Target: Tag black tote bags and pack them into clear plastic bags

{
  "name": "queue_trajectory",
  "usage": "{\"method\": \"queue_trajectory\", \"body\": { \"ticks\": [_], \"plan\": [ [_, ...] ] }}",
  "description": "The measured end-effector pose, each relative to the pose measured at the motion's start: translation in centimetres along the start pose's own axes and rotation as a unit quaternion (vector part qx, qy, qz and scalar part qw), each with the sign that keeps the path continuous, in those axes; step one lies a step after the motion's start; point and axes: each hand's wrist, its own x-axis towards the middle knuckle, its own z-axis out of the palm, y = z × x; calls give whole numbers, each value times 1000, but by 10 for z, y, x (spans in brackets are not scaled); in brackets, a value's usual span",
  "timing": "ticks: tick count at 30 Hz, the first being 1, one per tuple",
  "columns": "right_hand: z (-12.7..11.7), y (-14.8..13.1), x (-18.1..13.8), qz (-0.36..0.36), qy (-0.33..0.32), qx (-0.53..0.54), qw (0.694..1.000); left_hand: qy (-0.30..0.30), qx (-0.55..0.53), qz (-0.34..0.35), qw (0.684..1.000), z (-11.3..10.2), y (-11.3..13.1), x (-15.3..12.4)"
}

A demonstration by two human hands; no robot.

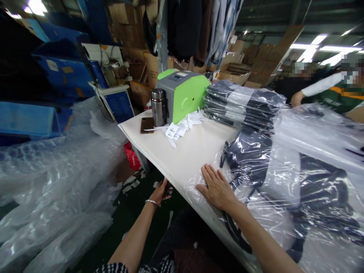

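Observation:
My right hand (214,185) lies flat with fingers stretched on the edge of a clear plastic bag (196,182). Dark folded fabric (250,151) with a pale band shows inside plastic just right of it. Below the table's near edge is my left hand (160,192), a bangle on its wrist. Its fingers are loosely curled and apart, the thumb close to the edge; nothing shows in it. Whether it touches the table (182,161) I cannot tell.
A green and grey machine (187,94) stands at the back with white labels (178,131), a steel flask (158,108) and a phone (146,125). Bagged items are stacked (241,102) beside it. Bubble wrap (62,182) piles up left. Another person's arm (318,87) reaches in from the right.

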Motion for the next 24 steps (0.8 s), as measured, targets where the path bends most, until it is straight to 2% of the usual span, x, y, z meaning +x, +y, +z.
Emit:
{"method": "queue_trajectory", "body": {
  "ticks": [3, 5, 7, 8, 10, 12, 14, 16, 19, 24],
  "plan": [
    [2, 0, 0, 0, 4, 6, 1000, 110, 55, 22, 992, -25, -1, -15],
    [2, 0, 0, 0, 7, 15, 1000, 172, 96, 62, 979, -36, 7, -36],
    [0, -1, 0, 0, 8, 26, 1000, 181, 140, 126, 965, -33, 24, -64],
    [-1, -1, 0, 0, 8, 30, 1000, 159, 164, 165, 960, -26, 34, -78],
    [-4, -2, 0, 4, 7, 37, 999, 59, 230, 241, 941, -3, 53, -103],
    [-6, -2, -1, 8, 6, 42, 999, -69, 267, 249, 928, 23, 65, -118],
    [-7, -2, -1, 11, 4, 47, 999, -142, 261, 223, 928, 44, 66, -123],
    [-8, -3, -1, 10, 2, 52, 999, -150, 222, 201, 942, 57, 61, -120],
    [-8, -3, -1, 7, 3, 56, 998, -135, 165, 178, 961, 63, 53, -114],
    [-8, -3, -2, 10, 6, 50, 999, -130, 154, 160, 966, 50, 46, -114]
  ]
}}
